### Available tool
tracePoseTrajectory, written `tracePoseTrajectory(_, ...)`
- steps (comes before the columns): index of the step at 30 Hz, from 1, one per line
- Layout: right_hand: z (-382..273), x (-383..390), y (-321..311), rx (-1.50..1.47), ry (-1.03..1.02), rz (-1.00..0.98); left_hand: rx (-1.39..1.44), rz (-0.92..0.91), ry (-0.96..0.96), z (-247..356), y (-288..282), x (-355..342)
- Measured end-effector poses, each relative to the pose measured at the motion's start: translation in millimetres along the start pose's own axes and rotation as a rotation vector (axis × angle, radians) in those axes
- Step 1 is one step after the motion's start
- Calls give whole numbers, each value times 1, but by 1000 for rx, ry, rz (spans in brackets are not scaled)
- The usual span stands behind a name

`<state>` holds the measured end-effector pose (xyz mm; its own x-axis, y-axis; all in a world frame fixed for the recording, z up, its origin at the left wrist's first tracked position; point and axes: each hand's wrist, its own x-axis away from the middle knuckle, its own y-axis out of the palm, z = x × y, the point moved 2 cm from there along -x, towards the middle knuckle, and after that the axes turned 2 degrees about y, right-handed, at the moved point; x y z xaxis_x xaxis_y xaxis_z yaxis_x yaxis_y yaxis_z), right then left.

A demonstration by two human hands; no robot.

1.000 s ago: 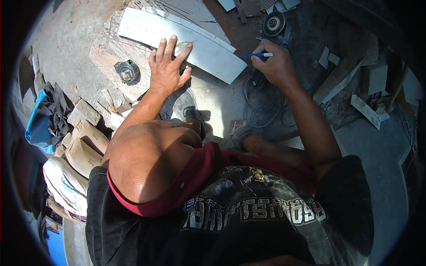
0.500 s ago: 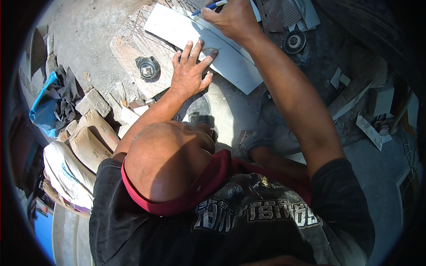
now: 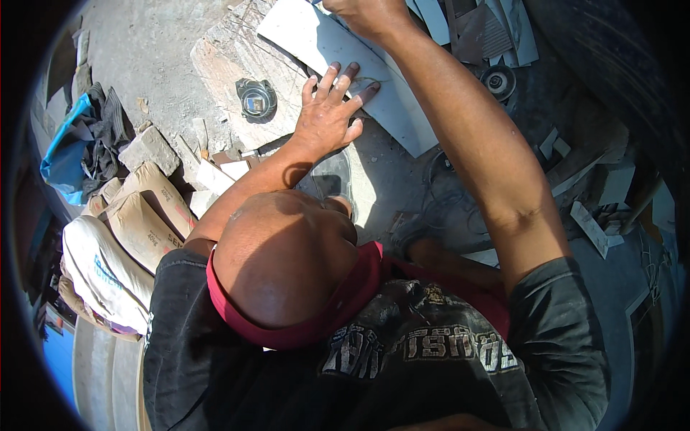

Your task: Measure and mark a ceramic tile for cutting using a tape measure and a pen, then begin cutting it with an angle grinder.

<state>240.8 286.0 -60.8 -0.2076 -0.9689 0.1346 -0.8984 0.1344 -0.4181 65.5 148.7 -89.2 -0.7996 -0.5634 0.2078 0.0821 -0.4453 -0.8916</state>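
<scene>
My left hand (image 3: 329,115) lies spread, fingertips resting on a long white tile strip (image 3: 402,115), which sits over a mottled stone slab (image 3: 223,65). My right hand (image 3: 363,14) is at the top edge above the tile's far part, fingers closed on a blue pen (image 3: 316,3), mostly cut off by the picture's edge. A black tape measure (image 3: 256,100) lies on the slab, left of my left hand.
A grinder (image 3: 498,82) lies right of the tile among offcuts (image 3: 588,223). Tile pieces (image 3: 514,29) are stacked at upper right. Sacks (image 3: 108,273), a concrete block (image 3: 149,151) and a blue bag with dark cloth (image 3: 68,151) lie left.
My right hand with the pen moved up and leftward over the tile to the top edge. My left hand stays on the tile; the surroundings have shifted in view.
</scene>
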Motion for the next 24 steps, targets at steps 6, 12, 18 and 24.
tracePoseTrajectory(6, 20, 63, -43, 271, -21, -24, 3, 8, 8, -1, 1, 0)
tracePoseTrajectory(12, 57, 183, -127, 91, 227, -107, -36, 51, 31, 1, 1, 0)
tracePoseTrajectory(18, 64, 234, -176, 273, 379, -149, -88, 37, 31, 2, 3, -3)
tracePoseTrajectory(24, 35, 139, -124, 19, 59, -9, -75, 19, 9, 2, 1, -1)
